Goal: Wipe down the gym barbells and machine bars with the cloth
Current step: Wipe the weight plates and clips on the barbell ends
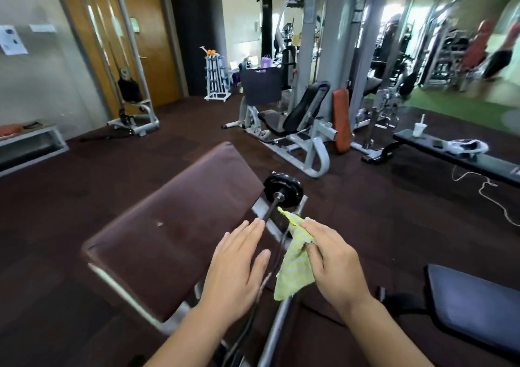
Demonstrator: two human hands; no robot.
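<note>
Cloth (295, 259), yellow-green, hangs at lower centre of frame, pinched in the right hand (332, 257) between thumb and fingers, its top corner poking up toward the barbell (271, 207). Barbell runs from a black plate (283, 188) at centre frame down toward the bottom edge, resting on the rack of the brown preacher pad (174, 226). Left hand (239, 268) is flat and released, fingers spread, grasping nothing, hovering just beside the bar w/ fingertips near it.

Risks, as I judge them: cloth is only lightly pinched, so a hard wipe could pull it free & drop it to the floor. Bar sits on a narrow rest; pushing along it w/o the left hand steadying could roll or shift it, esp. w/ the plate loading the far end. Loose cloth corner could snag at the plate collar.

Room: pad edge is tight on the left of the bar, grey seat (475, 304) sits lower right, well apart. Open floor beyond the plate. Wrists have space above the bar; little btw. bar & pad.
</note>
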